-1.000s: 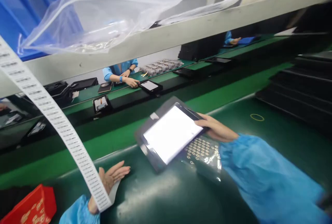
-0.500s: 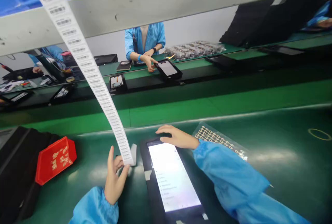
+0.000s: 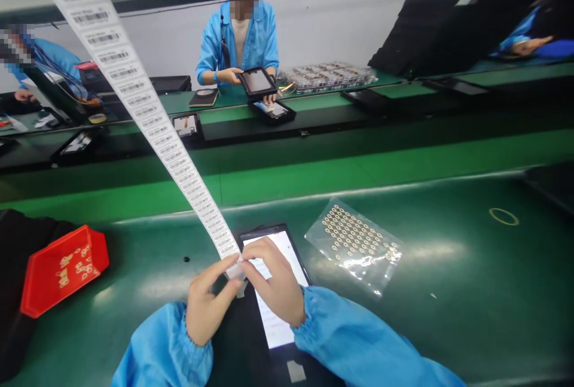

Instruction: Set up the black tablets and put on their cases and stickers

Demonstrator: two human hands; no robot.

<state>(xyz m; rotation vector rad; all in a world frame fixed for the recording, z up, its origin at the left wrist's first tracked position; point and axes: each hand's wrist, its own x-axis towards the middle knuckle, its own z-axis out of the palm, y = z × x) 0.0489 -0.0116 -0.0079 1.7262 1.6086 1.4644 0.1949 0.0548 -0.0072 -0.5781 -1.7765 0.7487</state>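
A long white strip of barcode labels [image 3: 147, 118] hangs down from the upper left to the dark green mat. Its lower end sits between my two hands. My left hand [image 3: 207, 306] pinches that end from the left, and my right hand [image 3: 274, 284] pinches it from the right, fingertips meeting over it. Under my hands lies a tablet [image 3: 273, 315] with a lit white screen, flat on the mat. Both my arms wear blue sleeves.
A clear bag of small rings [image 3: 354, 243] lies right of the tablet. A red tray [image 3: 58, 270] of small parts sits at left. A thin ring [image 3: 503, 216] lies far right. Beyond the green conveyor [image 3: 359, 171], a person in blue holds a tablet [image 3: 256, 82].
The tablet went from held tilted in my right hand to lying flat. My right hand left its top edge and joined my left hand at the label strip's end.
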